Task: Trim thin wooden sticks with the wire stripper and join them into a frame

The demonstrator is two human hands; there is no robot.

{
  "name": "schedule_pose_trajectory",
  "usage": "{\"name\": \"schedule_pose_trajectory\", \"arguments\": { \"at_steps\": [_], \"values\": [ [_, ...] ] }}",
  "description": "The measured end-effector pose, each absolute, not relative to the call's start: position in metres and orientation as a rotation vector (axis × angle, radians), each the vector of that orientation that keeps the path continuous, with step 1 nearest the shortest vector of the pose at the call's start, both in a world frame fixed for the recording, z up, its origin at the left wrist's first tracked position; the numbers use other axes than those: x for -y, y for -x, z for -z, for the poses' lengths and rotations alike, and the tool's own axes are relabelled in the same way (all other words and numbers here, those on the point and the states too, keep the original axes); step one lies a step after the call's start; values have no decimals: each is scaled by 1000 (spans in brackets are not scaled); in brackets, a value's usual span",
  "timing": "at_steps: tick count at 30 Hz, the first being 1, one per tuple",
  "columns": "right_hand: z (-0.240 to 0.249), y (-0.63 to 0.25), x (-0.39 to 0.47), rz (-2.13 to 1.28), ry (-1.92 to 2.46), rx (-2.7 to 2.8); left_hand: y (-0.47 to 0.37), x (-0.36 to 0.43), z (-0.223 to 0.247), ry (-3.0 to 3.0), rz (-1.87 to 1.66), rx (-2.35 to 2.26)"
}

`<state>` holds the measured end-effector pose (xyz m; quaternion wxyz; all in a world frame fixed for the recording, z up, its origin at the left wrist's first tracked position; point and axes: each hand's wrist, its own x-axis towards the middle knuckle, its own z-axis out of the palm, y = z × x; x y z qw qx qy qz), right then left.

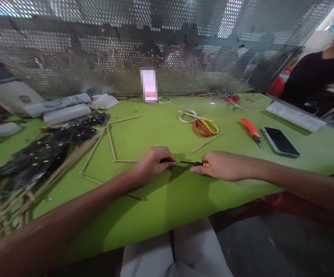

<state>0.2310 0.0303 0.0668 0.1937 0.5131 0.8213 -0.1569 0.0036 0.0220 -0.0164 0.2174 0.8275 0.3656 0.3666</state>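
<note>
My left hand [154, 163] is closed in a pinch on a thin wooden stick [126, 161], which runs leftward to a bent joint. My right hand [220, 164] is wrapped round needle-nose pliers [190, 163] with dark, slim jaws and orange-yellow handles. The tips of the jaws meet the stick's end beside my left fingertips; the exact grip there is too small to make out. A second bent stick frame [90, 178] passes under my left forearm. Just beyond my hands lies a short loose stick [207, 142].
Red-and-yellow-handled scissors [203, 134] lie by a tape ring [188, 116]. To the right are an orange cutter [250, 129], a phone [281, 141] and a white roll [295, 116]. Bundled sticks [69, 163] and dark decorated material [37, 163] cover the left. A person [308, 77] sits at far right.
</note>
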Motion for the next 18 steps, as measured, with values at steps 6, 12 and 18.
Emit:
{"name": "schedule_pose_trajectory", "arguments": {
  "at_steps": [6,12,18],
  "values": [
    [-75,-229,-40,695,-1421,-2154,-4,-22,16,-2302,-1014,-1028],
    [-75,-226,-32,649,-1418,-2157,-4,-23,20,-2282,-1038,-1013],
    [-57,-225,-12,-302,-1350,-2396,-4,-25,20,-2290,-1049,-993]
  ]
}}
